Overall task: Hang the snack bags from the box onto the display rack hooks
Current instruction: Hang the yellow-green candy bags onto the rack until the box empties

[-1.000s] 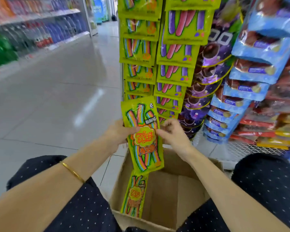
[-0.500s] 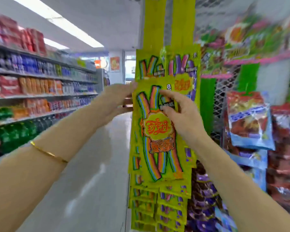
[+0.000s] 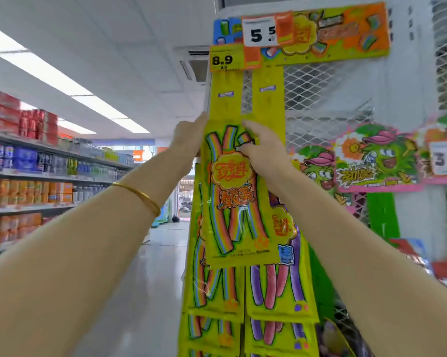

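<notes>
Fingers (image 3: 253,130) pinching yellow snack bag (image 3: 236,215), rainbow strips, orange logo

Mounted on white mesh rack (image 3: 320,83): two yellow strips (image 3: 225,104). Loaded lower down with overlapping bags (image 3: 276,287); bare above. Topped by price tags (image 3: 225,59).

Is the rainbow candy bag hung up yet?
Cannot tell: left hand and right hand hold the bag at the yellow strip, hiding any hook.
</notes>
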### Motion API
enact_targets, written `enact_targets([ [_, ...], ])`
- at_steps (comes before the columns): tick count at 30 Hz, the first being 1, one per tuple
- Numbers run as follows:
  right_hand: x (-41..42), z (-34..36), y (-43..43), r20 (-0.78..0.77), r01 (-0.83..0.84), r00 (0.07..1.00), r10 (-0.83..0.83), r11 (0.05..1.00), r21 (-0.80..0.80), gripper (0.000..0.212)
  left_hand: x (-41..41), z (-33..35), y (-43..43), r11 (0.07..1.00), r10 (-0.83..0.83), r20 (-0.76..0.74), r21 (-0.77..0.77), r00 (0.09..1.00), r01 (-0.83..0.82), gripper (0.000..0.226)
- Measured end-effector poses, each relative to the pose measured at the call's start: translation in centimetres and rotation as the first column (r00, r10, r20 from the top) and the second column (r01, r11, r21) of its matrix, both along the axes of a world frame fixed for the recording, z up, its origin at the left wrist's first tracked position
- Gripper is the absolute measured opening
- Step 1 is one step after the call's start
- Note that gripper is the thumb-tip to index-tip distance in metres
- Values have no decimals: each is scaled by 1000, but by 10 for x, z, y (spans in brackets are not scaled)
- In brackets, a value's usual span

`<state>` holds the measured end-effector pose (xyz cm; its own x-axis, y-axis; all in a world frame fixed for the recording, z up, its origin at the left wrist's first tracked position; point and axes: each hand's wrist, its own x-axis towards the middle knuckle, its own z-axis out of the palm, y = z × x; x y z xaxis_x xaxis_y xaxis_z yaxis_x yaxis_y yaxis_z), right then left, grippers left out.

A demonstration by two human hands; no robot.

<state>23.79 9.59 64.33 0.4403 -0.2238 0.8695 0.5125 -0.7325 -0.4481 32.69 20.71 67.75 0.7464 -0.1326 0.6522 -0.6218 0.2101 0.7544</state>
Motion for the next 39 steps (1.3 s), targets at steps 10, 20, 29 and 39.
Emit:
enact_targets([
  [10, 36, 16, -6, 11, 50, 999, -50, 997, -51, 25, 10, 19, -17, 987, 124, -29, -104, 992, -127, 33],
  [20, 27, 23, -2, -76, 150, 985, -157, 985, -90, 49, -3, 22, -19, 987, 93, -120, -118, 988, -108, 22],
  [29, 11, 20, 7, -92, 149, 982, -162, 980, -134, 35, -2, 19, -17, 995, 3, -137, -101, 991, -17, 44],
  [39, 10, 12, 8, -49, 227, 970, -238, 959, -168, 36, -2, 18, -15, 997, -30, -138, -80, 990, 19, 14],
])
